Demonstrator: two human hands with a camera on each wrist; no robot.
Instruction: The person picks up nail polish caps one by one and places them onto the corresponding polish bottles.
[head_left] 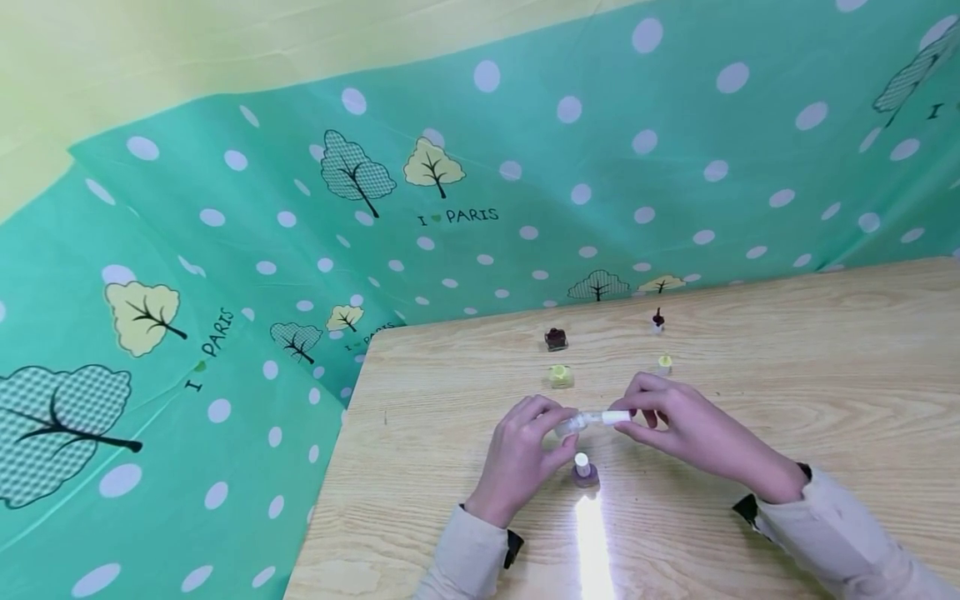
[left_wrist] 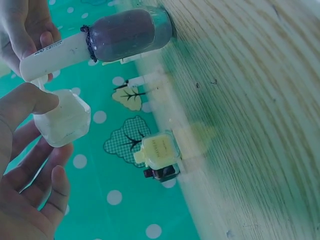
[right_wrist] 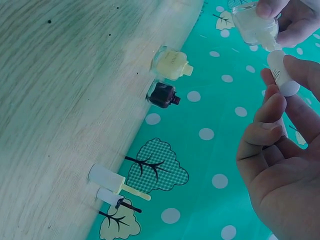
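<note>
My left hand (head_left: pixel 523 450) grips a nail polish bottle (right_wrist: pixel 252 25) with whitish polish, tilted on its side above the table. In the left wrist view the thumb of that hand lies across the bottle's shoulder. The right hand (head_left: pixel 678 425) pinches the bottle's white cap (right_wrist: pixel 283 73) between thumb and fingers. The cap's lower end is right at the bottle's neck, lined up with it; any brush inside is hidden. Just below the hands stands a purple nail polish bottle (head_left: pixel 585 475) with its white cap on, upright on the table.
Farther back stand an uncapped yellow polish bottle (head_left: pixel 560 377) and an uncapped dark polish bottle (head_left: pixel 556 339). To their right, two caps, one with a yellow brush (right_wrist: pixel 136 192) and one with a dark brush (right_wrist: pixel 131 205), stand brush up. A green dotted curtain (head_left: pixel 510 242) borders the wooden table (head_left: pixel 405 500).
</note>
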